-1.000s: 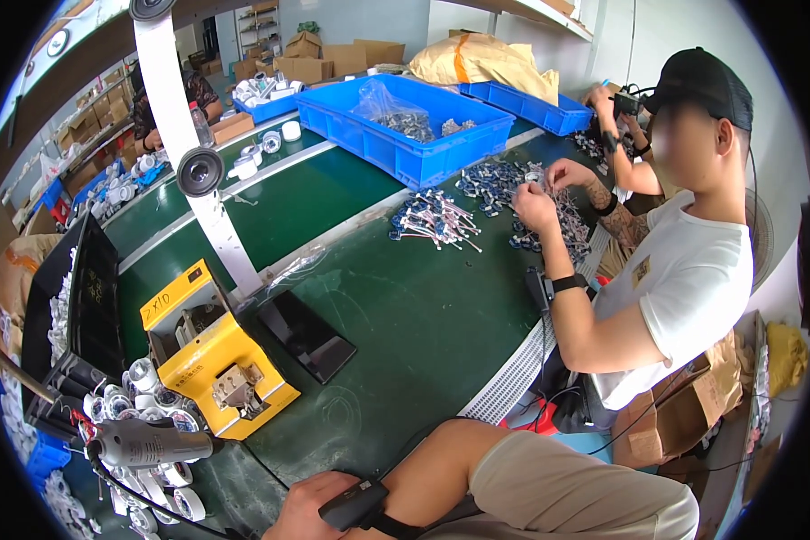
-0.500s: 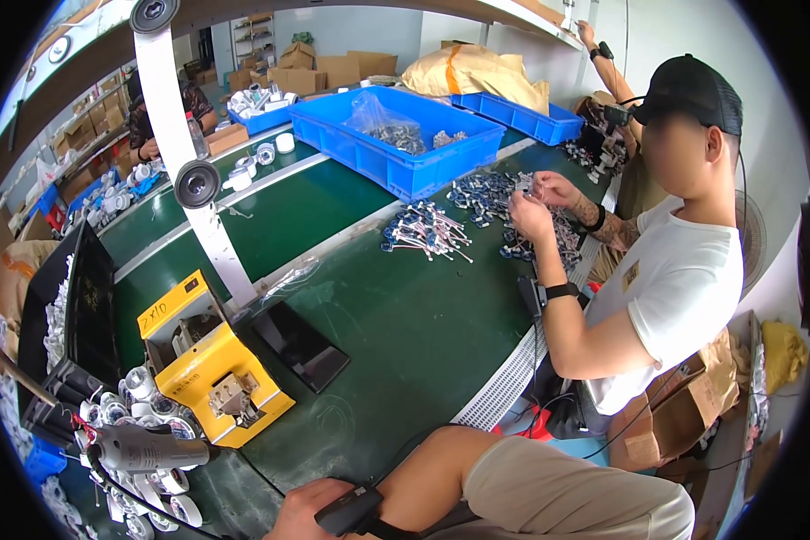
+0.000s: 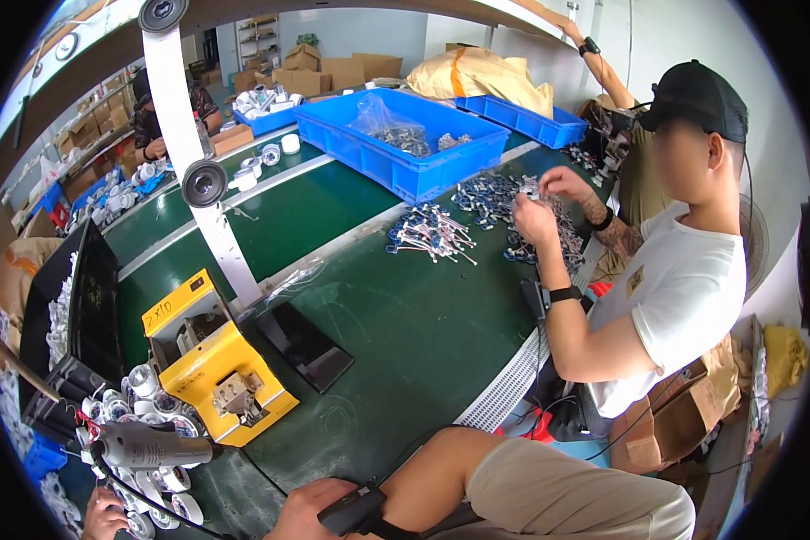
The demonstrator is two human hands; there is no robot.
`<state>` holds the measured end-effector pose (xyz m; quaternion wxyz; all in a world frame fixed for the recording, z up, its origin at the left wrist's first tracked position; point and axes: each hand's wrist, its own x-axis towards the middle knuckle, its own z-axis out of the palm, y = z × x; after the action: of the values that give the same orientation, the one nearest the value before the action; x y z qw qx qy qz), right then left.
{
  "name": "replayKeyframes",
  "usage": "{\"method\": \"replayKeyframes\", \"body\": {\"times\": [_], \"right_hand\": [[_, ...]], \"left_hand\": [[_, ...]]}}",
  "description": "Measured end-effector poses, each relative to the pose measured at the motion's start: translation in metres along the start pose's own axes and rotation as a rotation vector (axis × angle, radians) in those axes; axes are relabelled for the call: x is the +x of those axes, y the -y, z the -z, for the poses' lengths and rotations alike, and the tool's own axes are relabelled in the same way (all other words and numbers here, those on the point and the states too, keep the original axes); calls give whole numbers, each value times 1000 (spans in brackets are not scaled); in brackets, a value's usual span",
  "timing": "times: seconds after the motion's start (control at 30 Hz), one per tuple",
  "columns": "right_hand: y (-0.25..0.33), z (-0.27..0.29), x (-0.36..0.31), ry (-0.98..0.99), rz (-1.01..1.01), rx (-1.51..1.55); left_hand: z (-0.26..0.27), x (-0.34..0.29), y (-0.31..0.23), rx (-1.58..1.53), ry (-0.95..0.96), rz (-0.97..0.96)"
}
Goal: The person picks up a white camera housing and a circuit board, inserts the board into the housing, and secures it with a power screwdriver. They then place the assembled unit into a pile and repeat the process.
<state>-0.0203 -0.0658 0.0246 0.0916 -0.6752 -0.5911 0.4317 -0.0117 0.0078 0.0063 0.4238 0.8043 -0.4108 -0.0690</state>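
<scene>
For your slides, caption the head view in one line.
Right hand rests at the green bench edge, left hand by white parts; yellow machine ahead.

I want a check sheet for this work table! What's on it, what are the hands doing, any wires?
Surface: green table, partly bare.
Job's things: grey tool by white round parts; yellow machine behind.
Clutter: black tablet, blue bin, wired parts.
Hands: left hand at the parts, grip unclear; right hand on the knee, holding nothing, wrist device strapped on.
Cables: black cable from the tool.
Surroundings: co-worker sorting parts; boxes behind.
</scene>
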Motion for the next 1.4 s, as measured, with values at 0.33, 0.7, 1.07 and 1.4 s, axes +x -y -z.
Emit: {"method": "replayKeyframes", "body": {"times": [0.33, 0.7, 1.07, 1.4], "right_hand": [[1, 1, 1, 1, -6, -35], [2, -3, -1, -1, -18, -61], [2, -3, -1, 1, -27, -101], [3, -3, 0, 3, -34, -140]], "left_hand": [[-1, -2, 5, 18, 27, -12], [0, 1, 1, -6, 11, -18], [2, -1, 1, -15, 37, 8], [4, 0, -3, -36, 47, 64]]}}
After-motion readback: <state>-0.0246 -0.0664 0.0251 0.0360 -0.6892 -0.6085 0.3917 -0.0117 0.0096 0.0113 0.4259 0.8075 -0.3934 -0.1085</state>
